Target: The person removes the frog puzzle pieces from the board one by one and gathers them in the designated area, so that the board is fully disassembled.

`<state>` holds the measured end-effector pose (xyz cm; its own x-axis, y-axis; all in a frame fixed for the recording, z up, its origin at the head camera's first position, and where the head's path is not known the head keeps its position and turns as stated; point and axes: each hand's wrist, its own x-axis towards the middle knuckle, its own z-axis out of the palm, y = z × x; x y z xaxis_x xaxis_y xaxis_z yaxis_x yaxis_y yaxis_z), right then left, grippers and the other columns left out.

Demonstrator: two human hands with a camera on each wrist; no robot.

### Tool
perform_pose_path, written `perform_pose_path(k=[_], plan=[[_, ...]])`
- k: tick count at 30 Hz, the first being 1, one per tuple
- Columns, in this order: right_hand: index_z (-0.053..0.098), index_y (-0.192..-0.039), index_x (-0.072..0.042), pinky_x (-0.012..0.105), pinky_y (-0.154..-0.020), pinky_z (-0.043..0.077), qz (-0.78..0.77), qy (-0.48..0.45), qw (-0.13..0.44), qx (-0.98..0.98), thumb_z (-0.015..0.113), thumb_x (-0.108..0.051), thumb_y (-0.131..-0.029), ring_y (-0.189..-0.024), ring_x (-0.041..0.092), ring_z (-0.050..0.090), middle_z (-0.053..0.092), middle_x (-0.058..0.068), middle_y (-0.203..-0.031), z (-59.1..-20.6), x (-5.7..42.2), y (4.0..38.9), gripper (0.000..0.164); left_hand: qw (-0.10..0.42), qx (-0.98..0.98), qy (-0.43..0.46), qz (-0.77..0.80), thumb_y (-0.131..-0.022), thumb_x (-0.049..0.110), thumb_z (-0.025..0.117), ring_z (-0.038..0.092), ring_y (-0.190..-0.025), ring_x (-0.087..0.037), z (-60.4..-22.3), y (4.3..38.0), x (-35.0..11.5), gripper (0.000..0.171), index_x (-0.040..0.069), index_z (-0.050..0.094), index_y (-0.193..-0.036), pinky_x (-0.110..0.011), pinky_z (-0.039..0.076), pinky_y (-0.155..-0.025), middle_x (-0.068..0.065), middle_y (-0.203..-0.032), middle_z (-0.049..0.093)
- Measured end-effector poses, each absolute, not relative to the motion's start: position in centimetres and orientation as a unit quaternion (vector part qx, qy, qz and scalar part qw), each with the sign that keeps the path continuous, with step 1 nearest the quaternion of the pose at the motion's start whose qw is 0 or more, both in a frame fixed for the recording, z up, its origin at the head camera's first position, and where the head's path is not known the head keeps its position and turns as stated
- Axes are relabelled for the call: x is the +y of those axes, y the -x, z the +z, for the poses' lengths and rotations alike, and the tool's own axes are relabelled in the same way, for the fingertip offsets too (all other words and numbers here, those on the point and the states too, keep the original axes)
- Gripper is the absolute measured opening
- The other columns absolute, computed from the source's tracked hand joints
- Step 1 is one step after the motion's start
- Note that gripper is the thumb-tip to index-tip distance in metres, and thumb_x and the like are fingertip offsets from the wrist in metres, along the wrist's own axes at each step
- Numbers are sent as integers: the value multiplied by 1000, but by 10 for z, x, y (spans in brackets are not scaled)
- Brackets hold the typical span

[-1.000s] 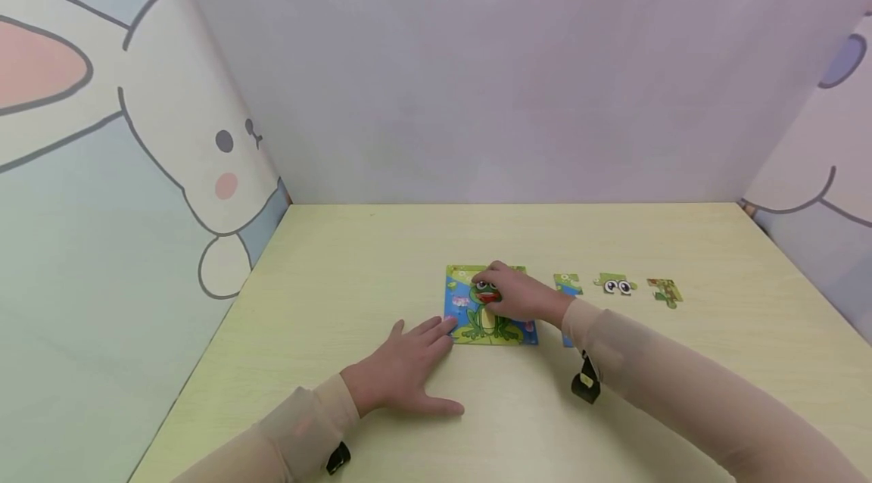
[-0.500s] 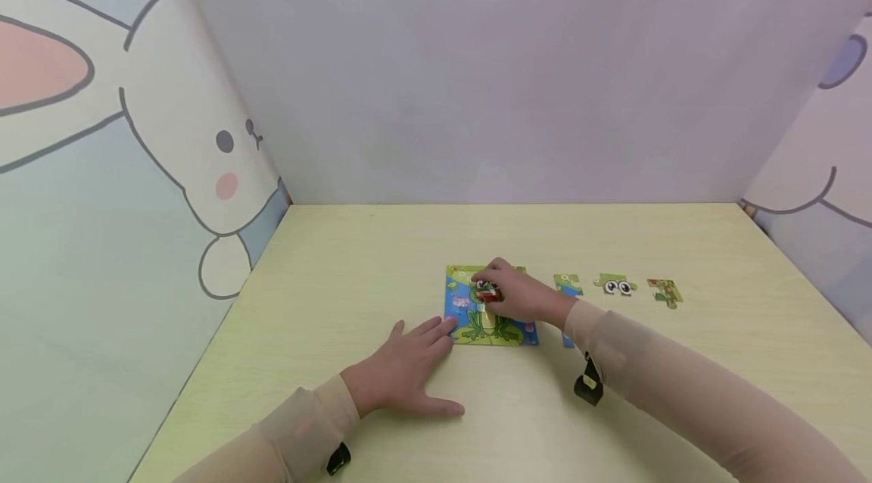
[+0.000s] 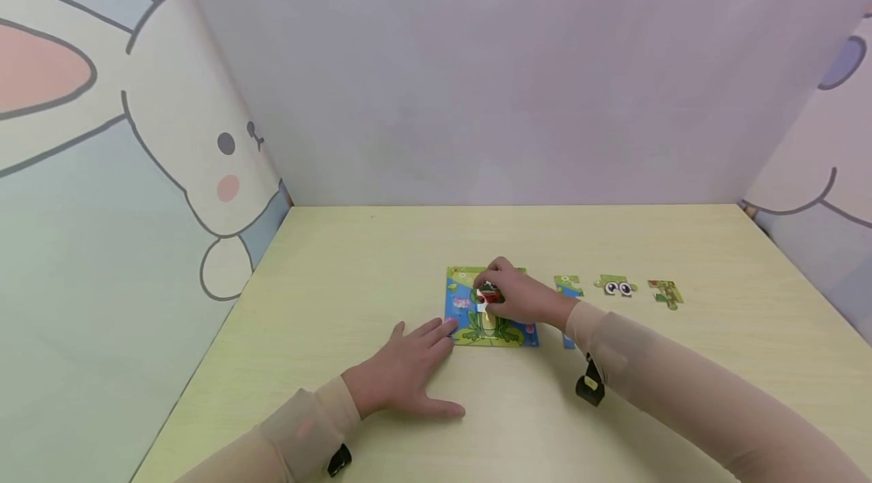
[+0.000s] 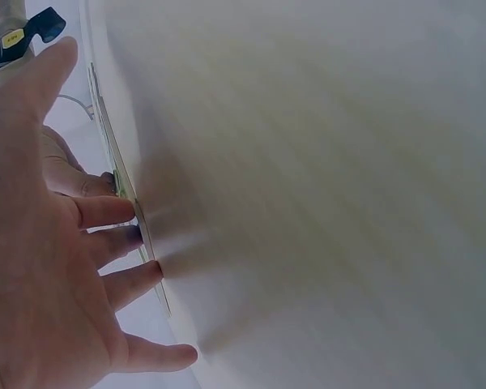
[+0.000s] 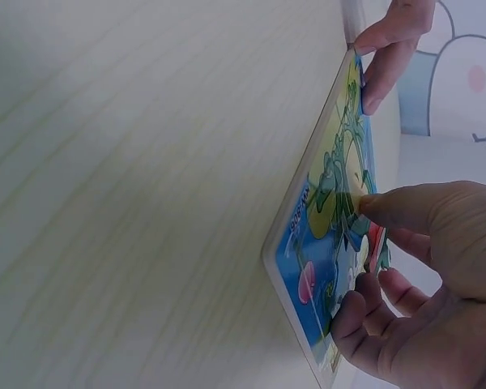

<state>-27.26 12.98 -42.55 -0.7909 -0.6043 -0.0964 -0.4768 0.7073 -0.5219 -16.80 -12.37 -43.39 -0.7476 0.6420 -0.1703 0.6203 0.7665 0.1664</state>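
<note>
A square frog puzzle (image 3: 459, 316) with a blue and green picture lies flat on the table. My right hand (image 3: 521, 295) is over its middle, thumb and fingers pinching a puzzle piece (image 5: 376, 245) with the frog's red mouth on it. This piece sits tilted out of its slot, and pale backing shows beside it in the head view. Spread flat at the puzzle's near left corner, my left hand (image 3: 409, 368) rests its fingertips on the edge. In the left wrist view, the fingers (image 4: 130, 284) reach the puzzle's edge and the thumb points away.
To the right of the puzzle lie loose pieces: a blue and green one (image 3: 568, 285), one with two eyes (image 3: 617, 286) and a green and brown one (image 3: 665, 292). A blue piece (image 3: 568, 342) shows partly below my right wrist. Walls with cartoon animals enclose the table (image 3: 354, 263).
The frog's mouth piece has tilted up out of the puzzle in my right hand, baring pale backing. My left hand stays where it was.
</note>
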Motion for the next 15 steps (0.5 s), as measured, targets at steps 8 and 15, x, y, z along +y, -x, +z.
perform_pose_path(k=[8, 15], plan=[[63, -133, -15, 45, -92, 55, -230, 299, 123, 918, 71, -16, -100, -99, 22, 60, 54, 13, -126, -423, 131, 272, 34, 108, 933, -340, 46, -86, 85, 56, 34, -158, -29, -436, 168, -124, 88, 15, 53, -139, -78, 36, -108, -2, -173, 31], [61, -131, -17, 43, -90, 53, -241, 303, 128, 913, 73, -17, -99, -95, 19, 57, 57, 8, -119, -423, 133, 274, 34, 104, 933, -342, 39, -86, 86, 55, 36, -157, -29, -436, 171, -124, 86, 15, 55, -135, -79, 35, -109, -3, -172, 32]])
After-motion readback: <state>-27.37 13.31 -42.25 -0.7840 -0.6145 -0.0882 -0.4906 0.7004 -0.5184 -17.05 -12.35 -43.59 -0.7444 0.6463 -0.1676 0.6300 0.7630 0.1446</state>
